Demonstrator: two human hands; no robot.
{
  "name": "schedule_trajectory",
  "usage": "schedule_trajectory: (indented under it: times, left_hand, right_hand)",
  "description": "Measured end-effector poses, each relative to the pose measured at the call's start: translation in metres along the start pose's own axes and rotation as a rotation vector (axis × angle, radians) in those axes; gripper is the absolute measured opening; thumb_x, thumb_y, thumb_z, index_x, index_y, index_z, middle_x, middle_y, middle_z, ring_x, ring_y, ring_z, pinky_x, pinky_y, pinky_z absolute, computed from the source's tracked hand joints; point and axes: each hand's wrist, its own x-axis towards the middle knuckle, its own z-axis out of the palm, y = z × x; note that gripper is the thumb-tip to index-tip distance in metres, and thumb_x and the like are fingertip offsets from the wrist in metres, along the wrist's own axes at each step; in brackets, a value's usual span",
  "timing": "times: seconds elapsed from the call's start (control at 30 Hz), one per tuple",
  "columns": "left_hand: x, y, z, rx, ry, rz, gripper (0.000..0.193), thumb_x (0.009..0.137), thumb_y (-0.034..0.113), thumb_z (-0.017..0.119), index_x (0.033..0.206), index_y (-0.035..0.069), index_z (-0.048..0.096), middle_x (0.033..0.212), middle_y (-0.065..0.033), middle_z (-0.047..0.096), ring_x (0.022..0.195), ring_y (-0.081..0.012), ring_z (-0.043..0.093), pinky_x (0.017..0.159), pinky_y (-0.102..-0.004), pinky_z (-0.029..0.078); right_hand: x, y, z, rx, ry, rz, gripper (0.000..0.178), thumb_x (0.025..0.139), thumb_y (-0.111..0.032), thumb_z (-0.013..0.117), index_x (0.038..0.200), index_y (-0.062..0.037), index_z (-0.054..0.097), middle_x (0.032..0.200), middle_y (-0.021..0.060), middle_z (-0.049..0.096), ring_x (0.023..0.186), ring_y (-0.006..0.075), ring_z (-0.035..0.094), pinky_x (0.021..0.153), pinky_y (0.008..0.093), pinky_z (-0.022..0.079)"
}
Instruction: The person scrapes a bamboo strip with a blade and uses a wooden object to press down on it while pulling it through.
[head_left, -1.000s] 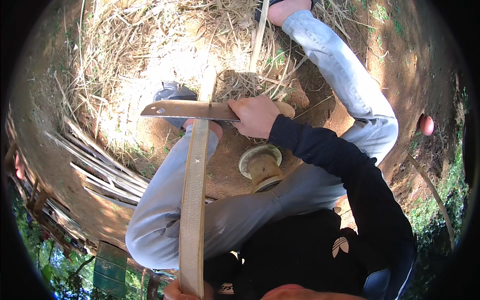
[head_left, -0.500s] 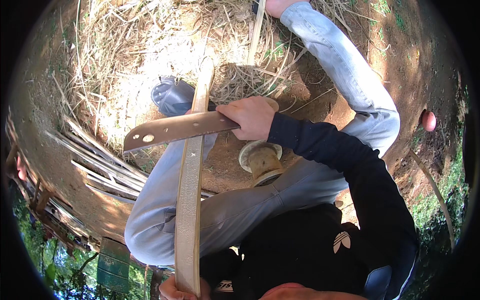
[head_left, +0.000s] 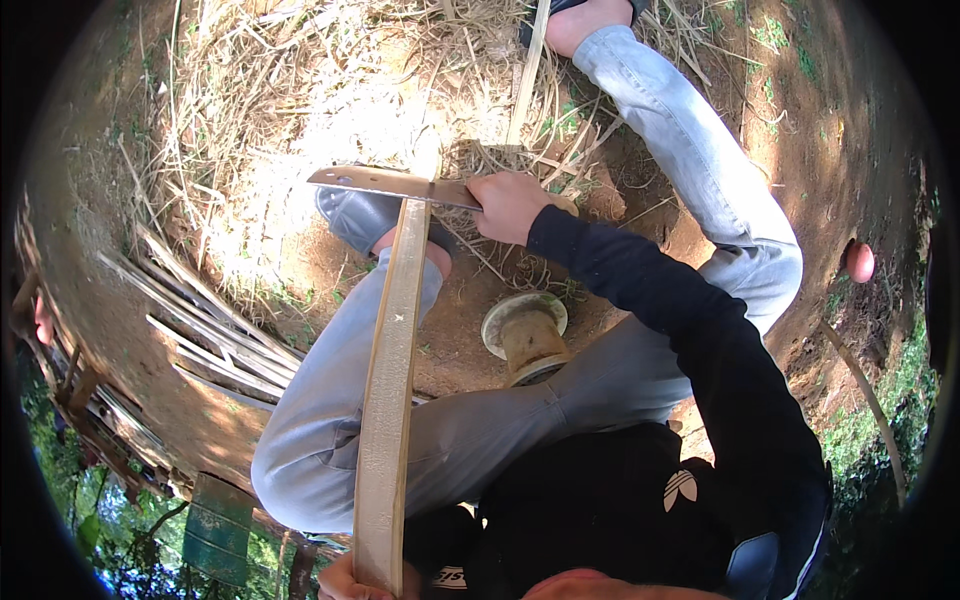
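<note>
My right hand is closed round the handle of a machete, whose broad blade with holes points left. The blade lies across the upper part of a long, pale split bamboo strip. This strip runs from the lower edge, over my bent left leg, toward the far straw. At the lower edge my left hand grips the strip's near end; part of the hand is cut off by the frame.
Bamboo shavings cover the bright ground ahead. A spool-shaped block stands between my legs. Several split strips lie at the left. A reddish round thing and a curved stick are at the right.
The machete has moved away from me along the bamboo strip, toward its far end, and its blade is now turned more edge-on. My left hand stays at the near end.
</note>
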Motion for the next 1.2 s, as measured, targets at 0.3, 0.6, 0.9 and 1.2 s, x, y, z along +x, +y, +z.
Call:
schedule_trajectory:
  times: [0.3,0.6,0.9,1.2]
  left_hand:
    - [0.003,-0.001,-0.004,0.024,0.009,-0.023,0.036,0.089,0.044,0.059,0.078,0.014,0.043,0.056,0.009,0.038,0.042,-0.0021,0.051,0.043,-0.0196,0.029]
    - [0.004,-0.005,-0.014,0.055,0.054,-0.035,0.037,0.09,0.046,0.058,0.078,0.014,0.043,0.056,0.009,0.037,0.041,-0.002,0.051,0.042,-0.0193,0.029]
    - [0.005,-0.004,-0.013,0.06,0.072,-0.01,0.038,0.091,0.047,0.057,0.077,0.014,0.043,0.056,0.0088,0.036,0.041,-0.0021,0.051,0.041,-0.0192,0.028]
    - [0.009,0.001,-0.01,0.029,0.022,-0.002,0.038,0.091,0.048,0.056,0.079,0.014,0.043,0.056,0.0084,0.037,0.041,-0.0033,0.052,0.041,-0.0197,0.029]
  right_hand:
    - [-0.025,-0.035,-0.017,0.013,0.053,-0.144,0.022,0.074,-0.017,0.064,0.09,-0.0021,0.06,0.077,0.0152,0.065,0.071,0.0343,0.066,0.064,0.0441,0.053]
    - [-0.039,-0.042,-0.017,0.126,0.099,-0.245,0.022,0.074,-0.017,0.063,0.091,-0.0018,0.063,0.073,0.0163,0.065,0.07,0.0361,0.065,0.066,0.0467,0.054]
    - [-0.018,-0.013,-0.014,-0.052,-0.029,0.084,0.022,0.077,-0.017,0.061,0.094,-0.0023,0.061,0.076,0.016,0.065,0.071,0.0356,0.066,0.065,0.0474,0.053]
    - [-0.022,0.04,-0.004,-0.1,-0.052,0.161,0.023,0.073,-0.018,0.064,0.089,-0.0011,0.064,0.079,0.016,0.067,0.078,0.0335,0.067,0.064,0.0459,0.054]
